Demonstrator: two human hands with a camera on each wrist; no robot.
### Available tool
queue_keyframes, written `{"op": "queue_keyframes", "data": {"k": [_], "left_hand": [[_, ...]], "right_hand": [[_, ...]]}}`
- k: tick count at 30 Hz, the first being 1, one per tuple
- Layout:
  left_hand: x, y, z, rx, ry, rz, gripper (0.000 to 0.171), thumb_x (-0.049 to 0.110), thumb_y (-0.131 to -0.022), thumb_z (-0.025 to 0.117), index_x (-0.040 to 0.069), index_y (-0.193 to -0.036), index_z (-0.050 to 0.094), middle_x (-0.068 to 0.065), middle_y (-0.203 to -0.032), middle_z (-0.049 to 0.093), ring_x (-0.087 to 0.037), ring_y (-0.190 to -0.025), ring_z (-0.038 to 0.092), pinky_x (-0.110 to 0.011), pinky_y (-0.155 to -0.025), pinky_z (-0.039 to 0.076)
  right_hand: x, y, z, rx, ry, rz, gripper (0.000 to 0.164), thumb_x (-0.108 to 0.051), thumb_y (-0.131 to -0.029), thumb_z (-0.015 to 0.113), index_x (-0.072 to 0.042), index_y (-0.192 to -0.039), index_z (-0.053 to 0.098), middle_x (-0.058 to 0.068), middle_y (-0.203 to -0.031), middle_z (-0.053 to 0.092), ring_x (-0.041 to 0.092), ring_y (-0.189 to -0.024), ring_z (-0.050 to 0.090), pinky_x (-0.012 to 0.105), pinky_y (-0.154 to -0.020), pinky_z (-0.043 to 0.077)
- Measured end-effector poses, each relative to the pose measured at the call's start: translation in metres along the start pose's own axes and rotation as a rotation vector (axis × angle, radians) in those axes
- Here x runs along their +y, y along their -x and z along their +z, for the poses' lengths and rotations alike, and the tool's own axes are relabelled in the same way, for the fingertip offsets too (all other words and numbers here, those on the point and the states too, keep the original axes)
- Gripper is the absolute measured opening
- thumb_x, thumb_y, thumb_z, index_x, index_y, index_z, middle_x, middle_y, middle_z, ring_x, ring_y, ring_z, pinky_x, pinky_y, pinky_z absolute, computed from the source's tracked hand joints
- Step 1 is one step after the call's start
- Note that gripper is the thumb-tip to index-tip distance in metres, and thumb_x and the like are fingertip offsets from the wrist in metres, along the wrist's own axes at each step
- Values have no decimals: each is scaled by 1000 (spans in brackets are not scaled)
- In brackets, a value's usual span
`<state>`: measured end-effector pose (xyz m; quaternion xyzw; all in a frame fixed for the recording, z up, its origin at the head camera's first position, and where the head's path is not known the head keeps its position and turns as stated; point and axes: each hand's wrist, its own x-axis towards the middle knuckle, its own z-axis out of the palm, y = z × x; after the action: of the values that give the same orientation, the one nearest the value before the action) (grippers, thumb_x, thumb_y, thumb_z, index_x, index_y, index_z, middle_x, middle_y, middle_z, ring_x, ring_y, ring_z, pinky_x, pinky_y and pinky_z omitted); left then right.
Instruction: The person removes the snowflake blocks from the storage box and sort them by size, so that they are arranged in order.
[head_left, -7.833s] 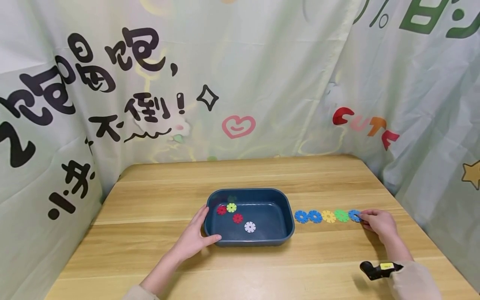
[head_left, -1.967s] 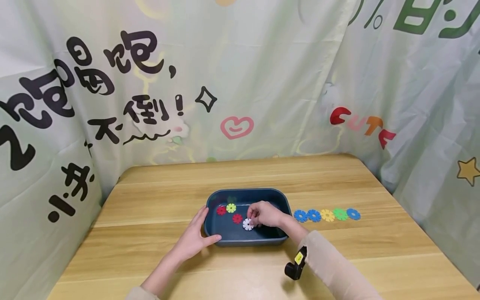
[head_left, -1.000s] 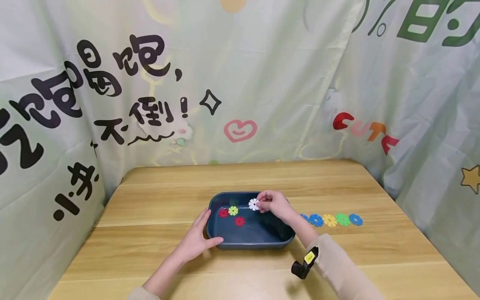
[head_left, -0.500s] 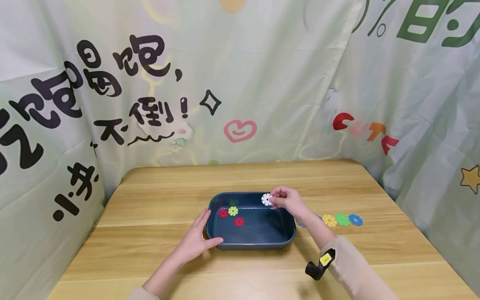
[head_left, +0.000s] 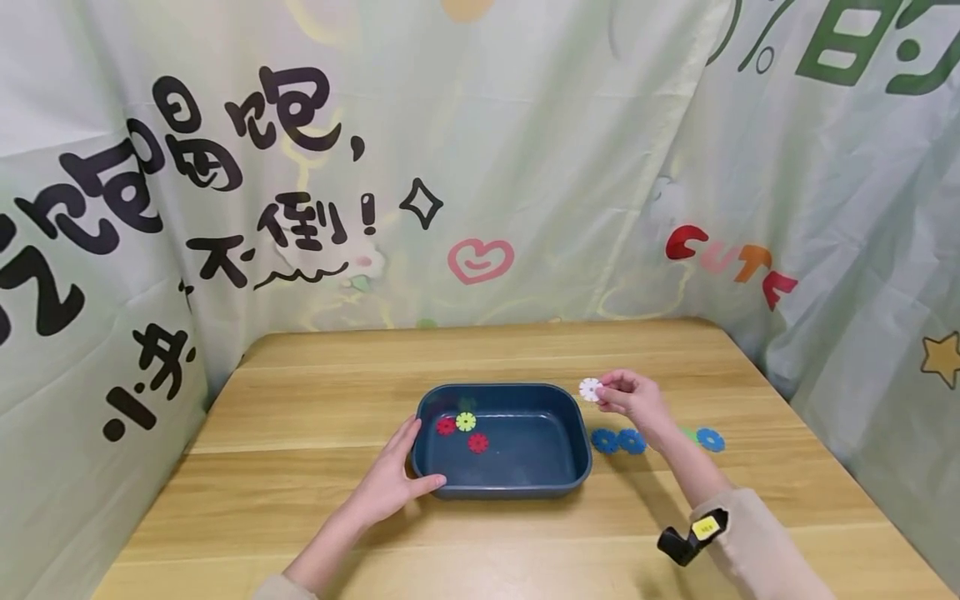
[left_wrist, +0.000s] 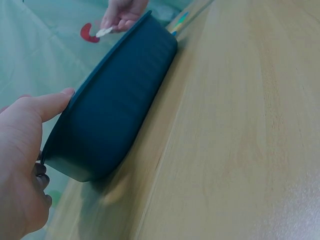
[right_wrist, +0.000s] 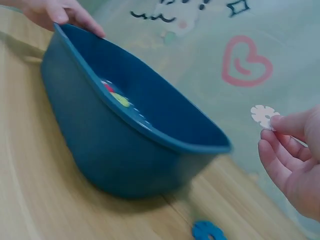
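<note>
My right hand point(head_left: 633, 398) pinches a white snowflake building disc point(head_left: 590, 389) between thumb and fingers, above the table beyond the right end of a dark blue plastic basin point(head_left: 510, 491). In the right wrist view the notched white disc point(right_wrist: 264, 115) stands clear of the basin. My left hand point(head_left: 392, 475) holds the basin's left end, thumb point(left_wrist: 57, 102) on the near rim and fingers along the end. Inside the basin lie two red discs point(head_left: 477, 442) and a yellow-green disc point(head_left: 466, 422). Two blue discs point(head_left: 632, 441) lie right of the basin.
The row of discs continues to a blue disc point(head_left: 710, 440) at its right end; a green disc point(head_left: 688, 434) shows partly, and my right wrist covers the row's middle. Printed cloth point(head_left: 562, 167) hangs behind the wooden table point(head_left: 360, 358) and at both sides.
My right hand left the blue disc at the row's end, reached into the basin, took the white disc and carried it up and right, past the basin's rim. The left hand stayed on the basin.
</note>
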<state>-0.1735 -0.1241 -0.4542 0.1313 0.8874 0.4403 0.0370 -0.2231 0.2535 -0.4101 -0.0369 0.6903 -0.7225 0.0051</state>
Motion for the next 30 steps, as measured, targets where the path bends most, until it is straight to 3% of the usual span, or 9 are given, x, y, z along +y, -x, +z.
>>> {"op": "queue_keyframes", "data": {"k": [13,24,30], "left_hand": [[0,-1,1,4,-4,6,93,35,-74,77,-1,-144,27,-16,-151,21,-39,-135,22,-59,-102,25],[0,0,1,8,-1,12,92,33,-74,78,-2,-144,28,-16,-151,22,-39,-134,23,-60,-102,25],[0,0,2,1,-2,3,92,34,-74,77,-2,-143,28,-16,-150,23,-40,-134,24,-61,-101,27]], "right_hand": [[0,25,-61,103,-55,-10,9,5,-89,56,-4,-88,59,1,-79,60,10,-71,62,22,-67,53],[16,44,-100,160,-155,-31,15,3,-88,58,-11,-84,64,1,-76,63,10,-70,64,21,-66,53],[17,60,-120,196,-228,-17,23,7,-89,53,-11,-82,66,-1,-76,64,10,-69,64,20,-65,53]]}}
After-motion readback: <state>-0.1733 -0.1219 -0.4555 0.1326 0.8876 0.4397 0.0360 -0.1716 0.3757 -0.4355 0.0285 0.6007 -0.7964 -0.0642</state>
